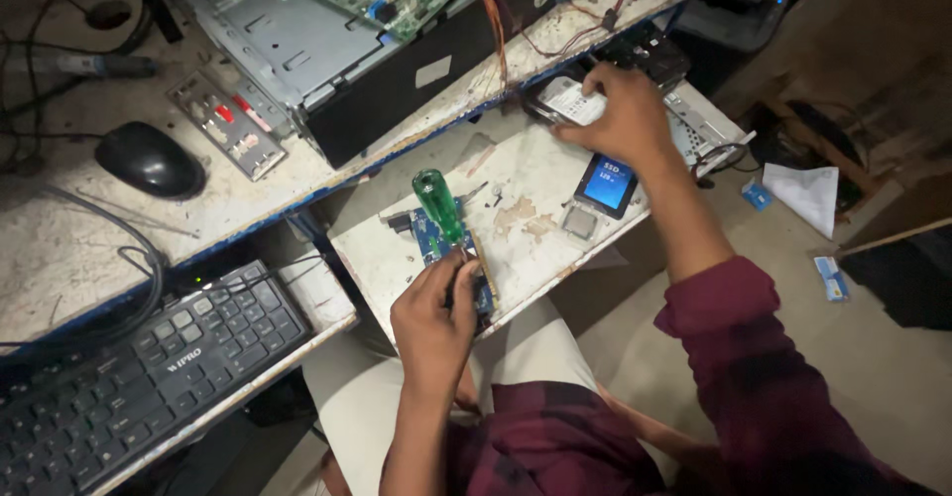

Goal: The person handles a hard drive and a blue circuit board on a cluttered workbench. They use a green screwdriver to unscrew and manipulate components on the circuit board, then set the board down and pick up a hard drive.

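Left hand [433, 319] closed around green-handled screwdriver [439, 204], steadying small blue circuit board [436, 240]; right hand [623, 117], fingers spread, pressing flat on silver metal hard drive [569, 101] atop worn white shelf [516, 184].

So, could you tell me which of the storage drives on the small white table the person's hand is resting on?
The silver metal hard drive under the right hand; the small blue-labelled black drive lies untouched.

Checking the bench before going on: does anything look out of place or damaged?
The white board is chipped and stained. A small square chip lies loose by its front edge, beside a blue-labelled drive that overhangs it.
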